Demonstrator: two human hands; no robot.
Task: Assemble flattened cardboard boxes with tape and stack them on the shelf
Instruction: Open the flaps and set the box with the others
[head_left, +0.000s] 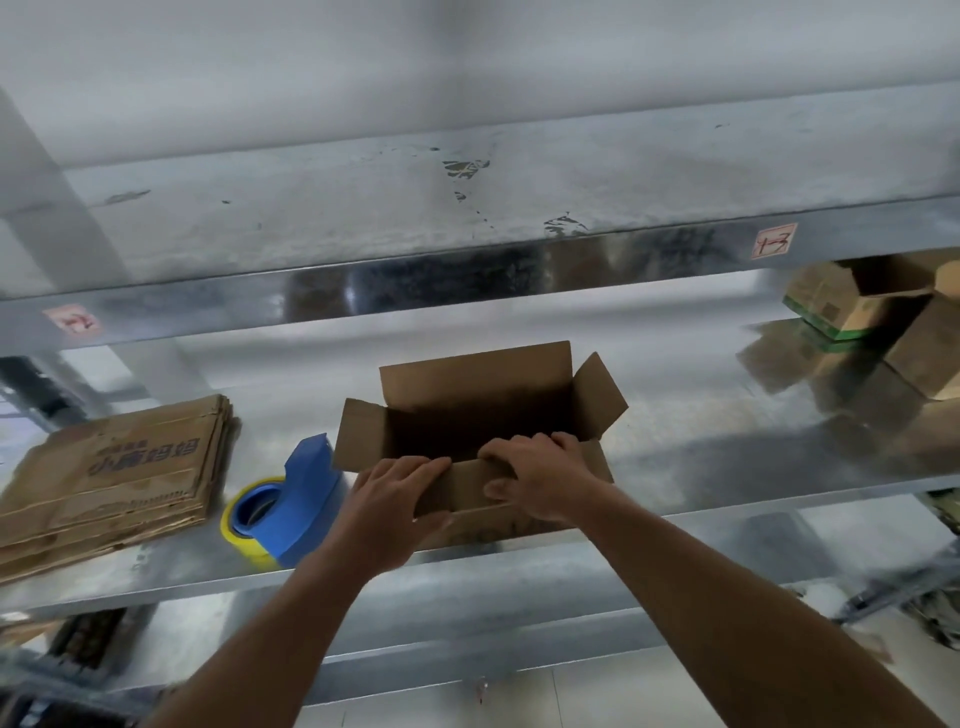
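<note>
My two bare arms reach up from the bottom of the view. My left hand (395, 499) and right hand (540, 478) sit almost side by side on the near flap (467, 486) of the box (483, 410). The left hand's fingers lie along the flap with the thumb tucked under its edge. The right hand's fingers are curled over the top edge, with the thumb pressed on the outer face, so both hands are clamped on the box by that flap.

The steel shelf (727, 467) runs under both hands, and another level runs above them. Well left of my left hand lies a stack (114, 467) of flattened cartons with printed lettering. The box stands open at the shelf's front edge, its other three flaps up. Far to the right of my right hand, at the back, are assembled cartons (857, 306). Just beside my left hand is a blue tape dispenser (306, 493) with a yellow roll.
</note>
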